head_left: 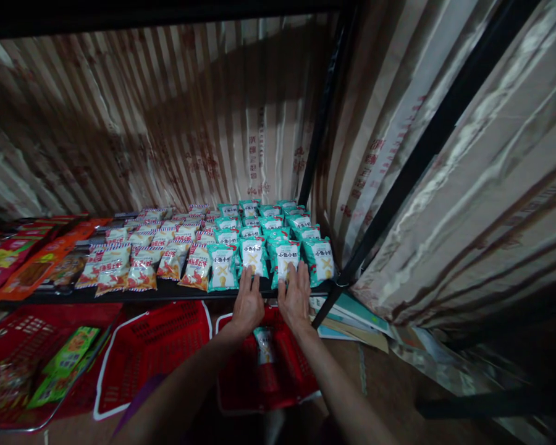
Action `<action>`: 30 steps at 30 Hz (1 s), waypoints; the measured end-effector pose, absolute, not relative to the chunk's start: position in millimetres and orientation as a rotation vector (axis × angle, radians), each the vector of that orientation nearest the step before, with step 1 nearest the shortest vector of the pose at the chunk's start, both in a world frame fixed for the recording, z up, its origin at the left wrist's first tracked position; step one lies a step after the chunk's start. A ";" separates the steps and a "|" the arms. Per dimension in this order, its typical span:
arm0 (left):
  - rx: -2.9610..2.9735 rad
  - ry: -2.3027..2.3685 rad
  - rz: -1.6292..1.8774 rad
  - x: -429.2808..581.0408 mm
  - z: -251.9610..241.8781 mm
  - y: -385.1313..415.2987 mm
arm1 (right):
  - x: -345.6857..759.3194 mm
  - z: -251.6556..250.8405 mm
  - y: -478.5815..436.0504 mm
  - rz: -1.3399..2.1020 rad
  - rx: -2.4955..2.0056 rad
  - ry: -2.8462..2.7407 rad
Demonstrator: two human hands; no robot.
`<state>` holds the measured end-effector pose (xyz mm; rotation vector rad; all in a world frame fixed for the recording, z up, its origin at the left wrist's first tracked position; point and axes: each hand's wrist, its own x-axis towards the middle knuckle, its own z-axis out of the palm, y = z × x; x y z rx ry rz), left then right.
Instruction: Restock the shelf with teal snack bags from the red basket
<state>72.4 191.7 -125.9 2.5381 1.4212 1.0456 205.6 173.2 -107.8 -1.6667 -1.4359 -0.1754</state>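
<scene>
Teal-and-white snack bags [222, 266] stand in rows at the right end of a black shelf [167, 289]. My left hand [249, 304] is open, its fingertips against the lower front of one teal snack bag [252, 252]. Beside it, my right hand [295, 298] lies open with fingers stretched over the lower part of another teal snack bag [285, 252]. At the far right of the front row leans one more teal bag [319, 259]. Below my hands, a red basket [231, 377] holds a teal-and-white bag [264, 343].
White-and-orange snack bags [113, 266] fill the shelf's middle, with orange packets [37, 266] farther left. Two more red baskets [167, 346] stand on the floor at left, one holding green packets [67, 358]. A black post [352, 266] and flat cardboard [356, 330] are at right.
</scene>
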 end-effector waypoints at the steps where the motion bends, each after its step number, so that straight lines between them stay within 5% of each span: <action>1: 2.548 1.427 1.046 72.2 -127.1 192.5 | 202.0 -106.7 171.8 -0.184 -1.626 -1.482; 11: 2.677 1.493 1.107 79.2 -133.7 198.3 | 162.5 -72.6 194.9 0.050 -1.510 -1.687; 20: 2.797 1.410 1.119 90.3 -105.3 222.2 | 183.2 -6.4 260.0 -0.178 -1.486 -1.800; 30: 2.852 1.454 1.058 93.8 -105.2 233.8 | 198.8 0.3 312.4 -0.347 -1.566 -2.121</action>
